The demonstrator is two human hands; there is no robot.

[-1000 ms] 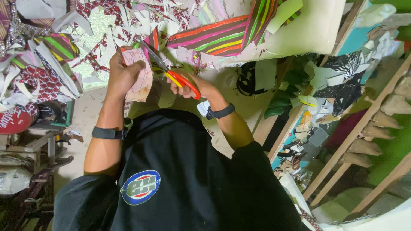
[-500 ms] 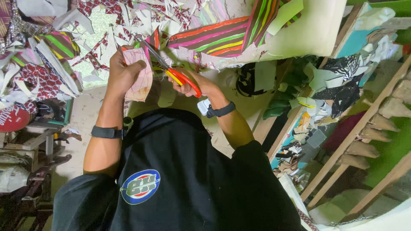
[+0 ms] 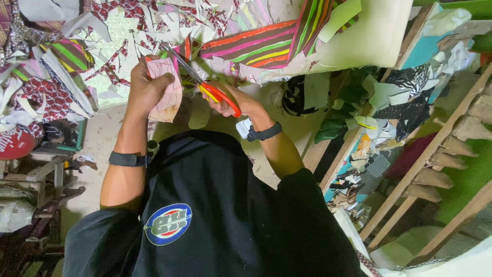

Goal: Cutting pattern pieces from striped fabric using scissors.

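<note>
My left hand (image 3: 145, 86) grips a pink patterned piece of sheet material (image 3: 166, 92) by its left edge and holds it up in front of my chest. In my right hand (image 3: 245, 105) are scissors (image 3: 205, 84) with red and yellow handles. Their metal blades point up and left and meet the top right edge of the pink piece. A black band sits on each wrist. My black shirt (image 3: 215, 215) with a round badge fills the lower part of the view.
Several cut scraps (image 3: 123, 31) with red and white patterns cover the floor ahead. A large striped sheet (image 3: 256, 46) lies beyond my right hand. Slanted wooden frames (image 3: 435, 149) and piled offcuts stand at the right. A low wooden stand (image 3: 51, 164) is at the left.
The scissor blades have crept slightly up and left along the edge of the pink piece. Both hands stay in nearly the same place.
</note>
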